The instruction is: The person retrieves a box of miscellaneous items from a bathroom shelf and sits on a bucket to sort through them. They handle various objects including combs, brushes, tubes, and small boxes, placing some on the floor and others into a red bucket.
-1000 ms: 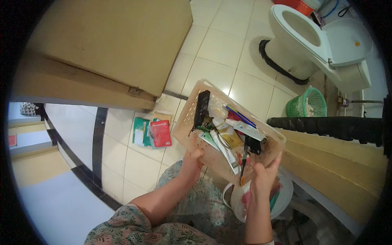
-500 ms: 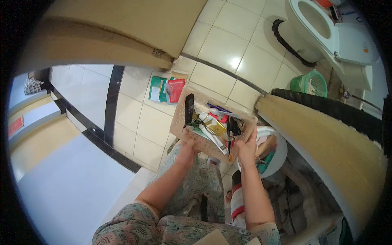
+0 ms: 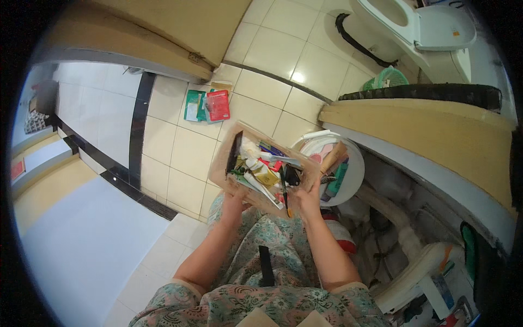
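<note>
A translucent pinkish plastic basket (image 3: pixel 222 161) is held tilted in front of me above the floor. My left hand (image 3: pixel 235 204) grips its near left side, and my right hand (image 3: pixel 308 200) grips its near right corner. Loose items fill it: a black comb-like strip (image 3: pixel 234 153), a white tube (image 3: pixel 263 189), a gold packet (image 3: pixel 266 175) and a dark toothbrush-like stick (image 3: pixel 285 192) with an orange end. Some fingers are hidden under the basket. To the right of my right hand stands a white bucket (image 3: pixel 357 182) holding a green tube (image 3: pixel 337 180) and a brown roll-shaped thing (image 3: pixel 333 157).
Red (image 3: pixel 218 105) and green (image 3: pixel 193 106) packets lie on the tiled floor ahead. A toilet (image 3: pixel 444 30) and a green wastebasket (image 3: pixel 388 78) stand at the far right. Yellowish panels (image 3: pixel 419 122) and pale pipes (image 3: pixel 388 210) are close on my right.
The view has shifted, and the basket sits slightly further left and lower in it, still in both hands. More of the white bucket and the pipes at the right now shows.
</note>
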